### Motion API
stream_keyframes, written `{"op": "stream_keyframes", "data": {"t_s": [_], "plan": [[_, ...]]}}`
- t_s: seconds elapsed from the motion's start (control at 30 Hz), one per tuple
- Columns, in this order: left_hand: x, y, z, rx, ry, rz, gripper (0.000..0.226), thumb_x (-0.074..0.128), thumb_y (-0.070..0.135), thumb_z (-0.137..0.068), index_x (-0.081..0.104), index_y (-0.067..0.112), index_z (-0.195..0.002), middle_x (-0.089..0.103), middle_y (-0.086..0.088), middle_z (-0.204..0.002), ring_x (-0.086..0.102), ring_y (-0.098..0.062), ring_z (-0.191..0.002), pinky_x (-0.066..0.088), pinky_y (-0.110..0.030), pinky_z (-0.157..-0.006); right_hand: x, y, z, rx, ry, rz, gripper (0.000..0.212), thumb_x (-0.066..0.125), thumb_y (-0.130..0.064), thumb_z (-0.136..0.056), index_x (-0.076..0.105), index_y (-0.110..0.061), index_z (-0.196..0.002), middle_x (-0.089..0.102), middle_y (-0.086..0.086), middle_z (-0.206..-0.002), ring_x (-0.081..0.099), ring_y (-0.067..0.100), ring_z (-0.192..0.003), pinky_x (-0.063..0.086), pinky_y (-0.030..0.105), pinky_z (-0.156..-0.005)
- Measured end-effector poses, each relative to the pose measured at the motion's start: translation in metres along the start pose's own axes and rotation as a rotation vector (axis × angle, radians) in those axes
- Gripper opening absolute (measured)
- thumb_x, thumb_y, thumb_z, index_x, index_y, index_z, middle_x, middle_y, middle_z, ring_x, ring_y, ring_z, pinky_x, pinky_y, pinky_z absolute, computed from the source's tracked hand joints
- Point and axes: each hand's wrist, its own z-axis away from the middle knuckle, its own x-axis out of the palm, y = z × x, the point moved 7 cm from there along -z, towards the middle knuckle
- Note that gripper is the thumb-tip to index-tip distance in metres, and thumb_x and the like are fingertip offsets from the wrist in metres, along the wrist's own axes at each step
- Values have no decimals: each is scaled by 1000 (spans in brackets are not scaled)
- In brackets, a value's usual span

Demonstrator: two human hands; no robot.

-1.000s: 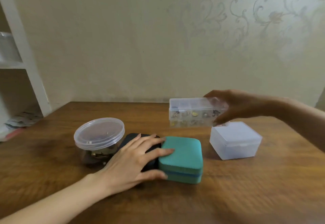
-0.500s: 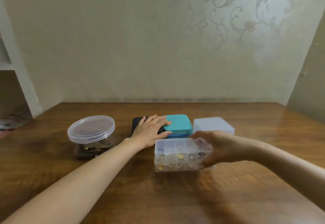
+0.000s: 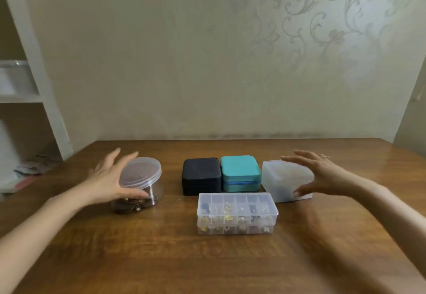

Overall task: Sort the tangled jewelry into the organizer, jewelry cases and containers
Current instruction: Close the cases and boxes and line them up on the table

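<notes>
A clear round jar [image 3: 140, 175] with a lid holds tangled jewelry at its bottom, left of centre on the wooden table [image 3: 207, 263]. My left hand [image 3: 107, 178] is spread round its left side, the thumb touching the jar's front wall. A black jewelry case [image 3: 201, 173] and a teal jewelry case [image 3: 239, 169] stand side by side, lids closed. In front of them lies the clear compartment organizer [image 3: 237, 213], closed, with small pieces inside. My right hand [image 3: 322, 176] is spread over a frosted white box [image 3: 282, 179], fingers above it and thumb at its front right corner.
A white shelf unit [image 3: 34, 81] stands at the left beyond the table edge, with papers on the floor below it. The wall runs along the table's far edge. Bare wood lies in front of the organizer.
My right hand set the organizer down in front of the two cases and let go, then moved to the frosted box. My left hand left the black case and went to the jar.
</notes>
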Motion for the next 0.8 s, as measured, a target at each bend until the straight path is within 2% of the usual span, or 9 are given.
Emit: {"op": "stream_keyframes", "data": {"t_s": [0.07, 0.17, 0.4, 0.53, 0.6, 0.67, 0.7, 0.77, 0.8], "plan": [[14, -4, 1, -7, -47, 21, 122, 67, 77, -42, 13, 41, -146, -6, 3, -157, 0, -27, -144, 13, -49, -116, 18, 8, -9, 38, 40, -129, 84, 76, -49, -70, 30, -47, -140, 17, -2, -157, 22, 25, -142, 25, 48, -114], [16, 6, -10, 20, 24, 34, 113, 69, 67, -51, 17, 36, -147, 1, 3, -157, 2, -26, -143, 15, -48, -115, 27, 10, -21, 64, 126, -221, 81, 78, -39, -72, 34, -40, -141, 14, 0, -158, 25, 26, -141, 27, 43, -111], [28, 35, -35, 79, 39, 51, 111, 67, 67, -54, 18, 35, -148, 3, 2, -157, 2, -24, -143, 18, -47, -114, 34, 6, -40, 74, 189, -306, 81, 81, -28, -72, 39, -34, -141, 16, 2, -158, 23, 27, -142, 25, 42, -112], [25, 38, -34, 62, 41, 96, 116, 64, 69, -49, 18, 32, -148, 1, 1, -158, 1, -24, -144, 18, -49, -114, 35, 8, -37, 95, 173, -256, 90, 79, -38, -71, 28, -38, -145, 9, 3, -159, 10, 30, -145, 17, 50, -115], [17, 44, -20, 87, 172, 175, 112, 67, 64, -53, 20, 28, -148, -2, 2, -157, -1, -19, -144, 17, -48, -114, 19, -1, -23, 38, 279, -187, 95, 77, -50, -67, 26, -38, -145, 11, 2, -158, 4, 28, -145, 14, 54, -115], [6, 61, 14, 278, 434, 257, 88, 67, 57, -66, 34, 24, -141, 15, 8, -152, 12, -9, -140, 20, -34, -112, -4, -23, 3, -120, 413, -231, 84, 69, -63, -65, 34, -42, -139, 31, -5, -150, 21, 19, -139, 31, 53, -109], [5, 75, 36, 371, 527, 294, 71, 65, 54, -74, 42, 24, -134, 28, 15, -143, 25, 0, -133, 23, -22, -109, -8, -37, 17, -200, 400, -282, 80, 63, -72, -63, 35, -51, -134, 38, -14, -142, 33, 9, -129, 40, 45, -102], [23, 98, 68, 389, 447, 327, 47, 62, 46, -82, 43, 31, -123, 43, 26, -118, 45, 15, -106, 33, -1, -87, 5, -66, 40, -274, 224, -310, 86, 55, -87, -54, 23, -63, -130, 39, -30, -128, 46, -8, -105, 44, 23, -87], [37, 107, 77, 347, 326, 322, 47, 60, 44, -84, 34, 36, -122, 41, 26, -113, 47, 15, -98, 37, -1, -79, 19, -74, 47, -250, 124, -277, 92, 55, -89, -51, 15, -64, -131, 36, -33, -123, 50, -8, -97, 43, 17, -83]]}}
